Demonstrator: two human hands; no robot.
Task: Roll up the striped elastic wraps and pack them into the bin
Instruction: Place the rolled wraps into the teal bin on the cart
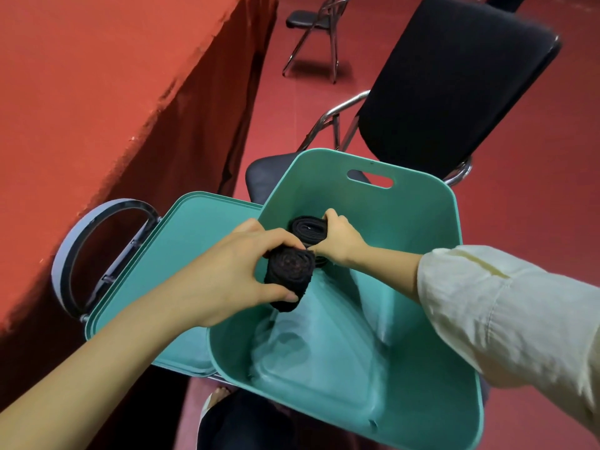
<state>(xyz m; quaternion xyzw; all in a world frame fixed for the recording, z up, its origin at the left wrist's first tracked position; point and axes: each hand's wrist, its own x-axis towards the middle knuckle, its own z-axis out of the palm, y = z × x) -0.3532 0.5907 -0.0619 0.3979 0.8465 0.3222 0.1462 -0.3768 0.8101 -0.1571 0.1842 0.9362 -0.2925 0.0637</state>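
- Table [97,92]: far left, draped to the floor in red cloth. Its edge runs on a slant from the lower left to the top centre.
- Handle [74,241]: grey curved hoop fixed to the left end of the lid, in front of the table drape.
- Lid [181,254]: teal, flat with a raised rim, lying just beside the bin on its left. The bin's rim overlaps its right edge.
- Left hand [233,271]: bare forearm entering from the lower left. Fingers curled over the top and thumb pressed underneath, clamped on the first roll.
- First roll [289,271]: dark wrap wound into a tight coil, spiral end facing the camera. It is held in the bin's opening near the left wall. Stripes cannot be made out.
- Second roll [306,232]: dark, flatter coil, deeper in the bin toward the far wall, just beyond the first roll.
- Far chair [311,24]: small folding chair with a black seat and metal legs, top centre, on the red floor [535,190].
- Right hand [341,241]: reaching into the bin from the right. Fingers bent down and closed round the right end of the second roll.
- Bin [422,222]: teal, open-topped, with rounded corners and a slot handhold in the far wall. The glossy bottom shows bare toward the camera.
- Near chair [454,92]: black padded back on a chrome frame, behind the bin.
- Sleeve [503,319]: cream cloth covering the right forearm, stopping short of the wrist.
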